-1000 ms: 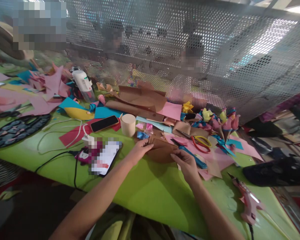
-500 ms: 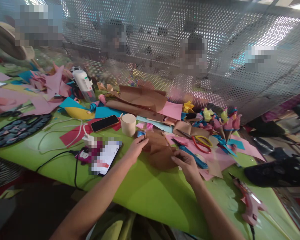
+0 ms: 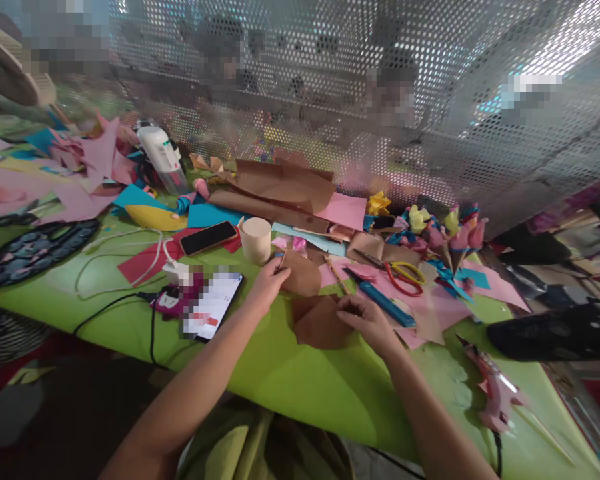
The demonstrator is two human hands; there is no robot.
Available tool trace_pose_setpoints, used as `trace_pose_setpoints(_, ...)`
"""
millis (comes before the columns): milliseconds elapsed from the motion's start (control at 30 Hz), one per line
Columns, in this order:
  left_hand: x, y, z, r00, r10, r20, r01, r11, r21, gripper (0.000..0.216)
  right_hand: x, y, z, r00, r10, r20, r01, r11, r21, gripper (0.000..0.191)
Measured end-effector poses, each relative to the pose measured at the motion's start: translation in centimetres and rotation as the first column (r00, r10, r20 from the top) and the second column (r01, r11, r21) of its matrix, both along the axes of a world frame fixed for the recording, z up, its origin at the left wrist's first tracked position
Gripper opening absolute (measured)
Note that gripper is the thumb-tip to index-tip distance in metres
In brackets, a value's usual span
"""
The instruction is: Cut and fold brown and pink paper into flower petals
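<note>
My left hand [image 3: 269, 285] pinches the left edge of a rounded piece of brown paper [image 3: 301, 272], just above the green tabletop [image 3: 300, 393]. A second brown paper piece [image 3: 320, 322], nearer to me, has its right edge gripped between the thumb and fingers of my right hand [image 3: 364, 319]. A strip of green table shows between the two pieces. Beside my right hand lies a blue cutter knife [image 3: 386, 303], with a thin wooden stick [image 3: 337, 275] to its left. Beyond my left hand stands a cream cup [image 3: 255, 240].
Scissors [image 3: 404, 278] with red and yellow handles lie on pink paper. A pink glue gun [image 3: 497, 393] rests at the right. Two phones, one dark [image 3: 209, 237] and one lit [image 3: 215, 307], lie at left near a purple power adapter [image 3: 175, 300]. Paper flowers [image 3: 463, 233] stand far right.
The brown papers, overlapping before, are now apart, one in each hand. The right-hand piece has come down toward me, and the blue cutter and wooden stick show more fully.
</note>
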State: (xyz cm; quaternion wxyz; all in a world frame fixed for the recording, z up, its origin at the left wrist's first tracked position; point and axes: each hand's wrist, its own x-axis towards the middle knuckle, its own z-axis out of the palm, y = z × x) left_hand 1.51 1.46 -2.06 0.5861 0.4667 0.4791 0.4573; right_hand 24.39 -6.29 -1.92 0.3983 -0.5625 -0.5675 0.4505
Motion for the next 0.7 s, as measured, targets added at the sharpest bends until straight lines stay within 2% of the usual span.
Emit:
trace_pose_setpoints(100, -0.5, 0.1, 0.1, 0.988, -0.033, -0.152, 0.043, 0.997, 0.063, 0.044, 0.1, 0.0, 0.0, 0.999, -0.030, -0.033, 0.030, 0.999, -0.011, 0.018)
trace_pose_setpoints(200, -0.9, -0.1, 0.8, 0.951, -0.033, -0.308, 0.080, 0.986, 0.144, 0.054, 0.1, 0.0, -0.1, 0.994, -0.079, -0.076, 0.078, 0.997, -0.017, 0.019)
trace_pose_setpoints(300, -0.8, -0.6, 1.9, 0.891, 0.079, -0.446, 0.083, 0.940, 0.330, 0.044, 0.2, 0.0, -0.1, 0.983, -0.139, -0.118, 0.137, 0.990, -0.020, 0.021)
trace_pose_setpoints(367, -0.5, -0.9, 2.5, 0.874, 0.097, -0.477, 0.128, 0.900, 0.417, 0.028, 0.3, 0.0, -0.1, 0.972, -0.180, -0.150, 0.179, 0.984, -0.022, 0.023)
trace_pose_setpoints(433, -0.1, -1.2, 2.8, 0.878, 0.010, -0.479, 0.207, 0.894, 0.398, 0.016, 0.2, 0.1, 0.0, 0.957, -0.216, -0.192, 0.214, 0.976, -0.030, 0.025)
trace_pose_setpoints(567, 0.5, -1.6, 2.5, 0.885, -0.270, -0.379, 0.363, 0.910, 0.200, 0.021, 0.2, 0.2, 0.1, 0.932, -0.264, -0.248, 0.261, 0.964, -0.048, 0.028)
trace_pose_setpoints(633, 0.6, -1.6, 2.3, 0.889, -0.332, -0.315, 0.392, 0.908, 0.148, 0.022, 0.3, 0.3, 0.1, 0.928, -0.268, -0.258, 0.264, 0.963, -0.049, 0.030)
trace_pose_setpoints(700, 0.5, -1.6, 2.2, 0.893, -0.336, -0.297, 0.388, 0.912, 0.133, 0.023, 0.3, 0.4, -0.1, 0.927, -0.264, -0.265, 0.261, 0.964, -0.048, 0.032)
